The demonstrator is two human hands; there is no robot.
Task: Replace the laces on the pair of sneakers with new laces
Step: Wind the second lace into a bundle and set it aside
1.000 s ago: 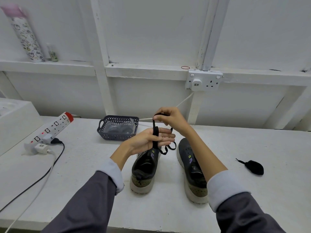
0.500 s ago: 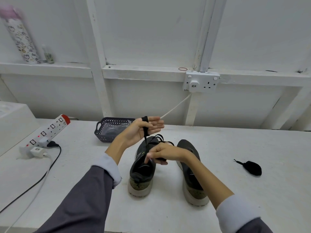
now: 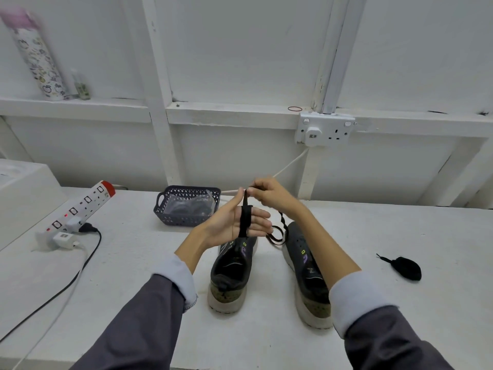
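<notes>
While lace (image 3: 245, 221) wraps left hand (image 3: 229, 223) — right hand (image 3: 270, 194) pinches.

Black lace (image 3: 244, 222) around left hand (image 3: 229, 223)

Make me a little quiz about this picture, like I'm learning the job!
1. True or false: the left sneaker and right sneaker lie on their sides.
2. The right hand pinches the black lace. What is that lace wound round? A. the fingers of the left hand B. the basket handle C. a sneaker heel
3. Fill in: the rolled-up lace lies on the table to the ___ of the sneakers.
Key: 1 false, they stand on their soles; 2 A; 3 right.
</notes>
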